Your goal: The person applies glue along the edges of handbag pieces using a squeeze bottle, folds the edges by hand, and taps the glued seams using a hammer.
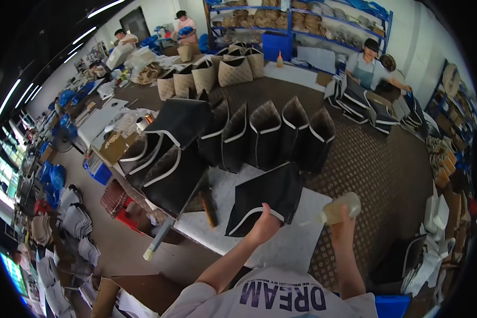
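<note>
My left hand [265, 225] grips the near edge of a black bag piece [267, 193] with white trim, its thumb on top and the other fingers hidden. The piece lies tilted over a pale board [222, 199]. To the right, my right hand [343, 227] is wrapped round a translucent bottle [342, 208] of yellowish content, its nozzle pointing left toward the bag piece. A hammer-like tool with a wooden handle [209, 209] lies on the board left of the piece.
Black bags [265, 138] stand in a row behind the board, with more bags [169, 169] stacked at left. A long bar [167, 233] juts over the table's front edge. Tan bags [235, 71] stand farther back. A co-worker [363, 66] handles black pieces at the back right.
</note>
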`<action>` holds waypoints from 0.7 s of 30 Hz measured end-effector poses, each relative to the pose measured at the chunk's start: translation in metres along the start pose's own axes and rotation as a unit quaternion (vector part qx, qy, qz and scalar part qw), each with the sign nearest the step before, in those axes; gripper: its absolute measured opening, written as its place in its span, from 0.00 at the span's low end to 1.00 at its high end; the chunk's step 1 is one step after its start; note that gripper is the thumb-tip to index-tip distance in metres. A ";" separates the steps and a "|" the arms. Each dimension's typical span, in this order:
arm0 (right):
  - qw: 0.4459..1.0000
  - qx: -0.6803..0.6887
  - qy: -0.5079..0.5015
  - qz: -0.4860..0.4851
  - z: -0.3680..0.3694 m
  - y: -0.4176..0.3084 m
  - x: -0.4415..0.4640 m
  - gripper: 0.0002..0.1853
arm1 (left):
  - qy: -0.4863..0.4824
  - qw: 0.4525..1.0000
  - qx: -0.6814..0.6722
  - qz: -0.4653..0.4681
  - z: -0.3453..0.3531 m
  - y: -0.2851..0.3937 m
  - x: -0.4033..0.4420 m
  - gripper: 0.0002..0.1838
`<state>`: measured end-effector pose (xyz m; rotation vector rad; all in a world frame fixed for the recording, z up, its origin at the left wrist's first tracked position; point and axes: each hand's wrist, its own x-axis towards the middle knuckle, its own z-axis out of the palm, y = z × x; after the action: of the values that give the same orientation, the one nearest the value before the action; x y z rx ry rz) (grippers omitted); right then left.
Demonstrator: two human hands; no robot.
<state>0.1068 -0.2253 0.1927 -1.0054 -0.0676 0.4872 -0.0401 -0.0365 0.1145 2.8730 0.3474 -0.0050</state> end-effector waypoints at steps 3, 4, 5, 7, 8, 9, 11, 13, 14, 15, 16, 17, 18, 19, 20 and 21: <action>0.995 0.009 0.043 -0.087 0.000 -0.021 0.018 0.39 | 0.091 0.868 -0.469 0.140 -0.025 -0.033 0.007 0.35; 0.994 0.015 0.049 -0.093 0.003 -0.026 0.019 0.39 | 0.114 0.813 -0.557 0.126 -0.031 -0.041 0.009 0.35; 0.993 0.021 0.057 -0.098 0.006 -0.030 0.020 0.40 | 0.141 0.748 -0.638 0.118 -0.037 -0.048 0.010 0.36; 0.993 0.045 0.048 -0.093 0.009 -0.035 0.022 0.40 | 0.175 0.857 -0.485 0.008 -0.040 -0.063 0.019 0.36; 0.994 0.051 0.039 -0.092 0.010 -0.036 0.024 0.40 | 0.259 0.840 -0.475 -0.040 -0.042 -0.064 0.025 0.33; 0.994 0.057 0.032 -0.093 0.011 -0.037 0.026 0.40 | 0.266 0.831 -0.485 -0.058 -0.046 -0.071 0.029 0.31; 0.992 0.064 0.022 -0.109 0.012 -0.041 0.026 0.40 | 0.265 0.840 -0.470 -0.056 -0.064 -0.084 0.040 0.28; 0.988 0.065 0.010 -0.137 0.022 -0.048 0.027 0.40 | 0.248 0.856 -0.453 -0.027 -0.089 -0.089 0.046 0.27; 0.987 0.064 0.009 -0.147 0.024 -0.051 0.031 0.40 | 0.283 0.853 -0.437 0.032 -0.096 -0.088 0.050 0.24; 0.986 0.063 0.008 -0.157 0.027 -0.052 0.034 0.40 | 0.257 0.858 -0.440 0.062 -0.107 -0.084 0.052 0.23; 0.984 0.062 0.008 -0.166 0.029 -0.054 0.037 0.40 | 0.230 0.862 -0.443 0.090 -0.119 -0.079 0.051 0.22; 0.984 0.059 0.009 -0.170 0.034 -0.057 0.037 0.40 | 0.202 0.864 -0.445 0.119 -0.125 -0.076 0.052 0.21; 0.983 0.056 0.010 -0.173 0.039 -0.059 0.037 0.40 | 0.179 0.851 -0.478 0.128 -0.122 -0.072 0.055 0.15; 0.983 0.053 0.012 -0.176 0.044 -0.060 0.037 0.39 | 0.166 0.873 -0.444 0.115 -0.119 -0.071 0.055 0.14; 0.983 0.053 -0.013 -0.173 0.047 -0.061 0.037 0.39 | 0.153 0.894 -0.408 0.102 -0.117 -0.070 0.055 0.14; 0.984 0.047 -0.007 -0.173 0.052 -0.061 0.036 0.39 | 0.141 0.913 -0.372 0.089 -0.116 -0.069 0.055 0.13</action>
<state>0.1464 -0.1961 0.2650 -0.8753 -0.2261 0.1775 -0.0059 0.0696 0.2080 2.1264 0.0966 0.4741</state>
